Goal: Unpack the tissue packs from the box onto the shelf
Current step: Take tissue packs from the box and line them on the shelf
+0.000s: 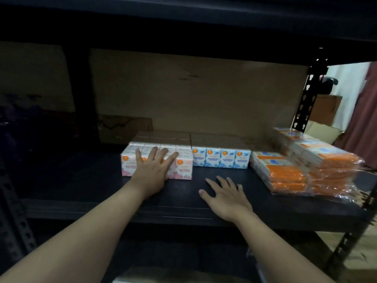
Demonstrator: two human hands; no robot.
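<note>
A pink-and-white block of rose-scented mini tissue packs [184,167] stands on the dark shelf [91,180]. My left hand [152,170] lies flat against its front face, fingers spread. Right beside it stands a blue-and-white block of fragrance-free tissue packs [221,158], touching the pink one. My right hand [225,196] rests palm-down on the shelf board in front of the blue block, fingers apart, holding nothing. The box is not in view, apart from a pale edge at the bottom of the frame that I cannot identify.
Stacks of orange-and-white tissue packs in clear wrap [306,168] fill the shelf's right end. A brown cardboard panel [193,94] backs the shelf. A black perforated upright [308,92] stands at the right; another shelf board runs overhead.
</note>
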